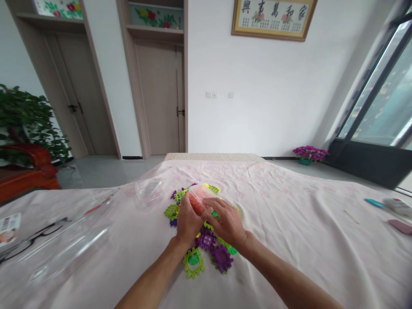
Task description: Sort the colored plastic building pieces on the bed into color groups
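Soft, bright daylight enters by the window [386, 111]. Plastic [93, 240] glints near the cloth's [289, 240] left edge. The doors [161, 94] lean, distorted.

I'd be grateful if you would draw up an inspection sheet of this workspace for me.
Surface: pale pink cloth, visibly creased.
Job's things: translucent package with red contents; green, purple and yellow notched pieces lie loosely grouped beneath and around the hands.
Clutter: at left, glasses and clear plastic packaging; at right, a blue item and a pink item, both too small to identify.
Hands: left hand grips the package; right hand has its fingers against it.
Cables: nothing seen.
Surroundings: doors, framed picture, potted flowers, leafy plant.
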The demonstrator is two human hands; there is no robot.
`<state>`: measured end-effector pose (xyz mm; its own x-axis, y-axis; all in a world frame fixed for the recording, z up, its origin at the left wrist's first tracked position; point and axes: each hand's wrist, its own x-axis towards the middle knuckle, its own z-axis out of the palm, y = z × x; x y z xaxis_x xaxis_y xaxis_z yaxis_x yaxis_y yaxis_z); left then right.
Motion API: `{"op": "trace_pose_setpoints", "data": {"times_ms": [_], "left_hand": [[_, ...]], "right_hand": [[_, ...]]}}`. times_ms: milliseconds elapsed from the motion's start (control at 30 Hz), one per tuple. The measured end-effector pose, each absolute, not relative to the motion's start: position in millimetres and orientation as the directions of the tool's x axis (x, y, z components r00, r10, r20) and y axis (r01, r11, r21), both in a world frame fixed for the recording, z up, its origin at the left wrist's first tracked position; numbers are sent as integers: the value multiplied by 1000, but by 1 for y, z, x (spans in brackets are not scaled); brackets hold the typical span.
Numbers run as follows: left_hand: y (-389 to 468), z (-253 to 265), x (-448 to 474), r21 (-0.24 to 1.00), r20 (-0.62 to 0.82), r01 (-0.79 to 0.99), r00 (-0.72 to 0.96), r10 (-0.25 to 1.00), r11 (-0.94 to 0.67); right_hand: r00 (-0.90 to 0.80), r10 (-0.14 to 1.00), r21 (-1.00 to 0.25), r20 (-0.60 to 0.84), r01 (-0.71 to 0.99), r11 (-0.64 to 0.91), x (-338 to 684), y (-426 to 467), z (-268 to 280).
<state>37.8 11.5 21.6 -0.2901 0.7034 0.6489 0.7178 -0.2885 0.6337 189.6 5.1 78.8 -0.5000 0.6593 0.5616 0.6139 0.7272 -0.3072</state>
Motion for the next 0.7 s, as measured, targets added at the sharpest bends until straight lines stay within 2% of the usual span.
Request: {"op": "trace_pose_setpoints", "data": {"times_ms": [133,200,367,500,700], "left_hand": [[0,14,36,397,838,831,-154,524,-391],[-4,12,35,284,887,855,-63,457,-434],[-10,8,28,190,901,855,43,432,-483],[-8,3,25,166,910,845,67,409,-508],[-6,1,25,142,912,826,105,395,-546]], "right_hand": [[-431,751,-280,500,740,611,178,-7,102],[-391,778,-253,491,791,557,172,-10,107],[-443,767,-217,464,783,583,167,-16,97],[-453,762,-334,463,707,624,170,-18,88],[-452,756,-597,473,466,653,180,-11,72]]}}
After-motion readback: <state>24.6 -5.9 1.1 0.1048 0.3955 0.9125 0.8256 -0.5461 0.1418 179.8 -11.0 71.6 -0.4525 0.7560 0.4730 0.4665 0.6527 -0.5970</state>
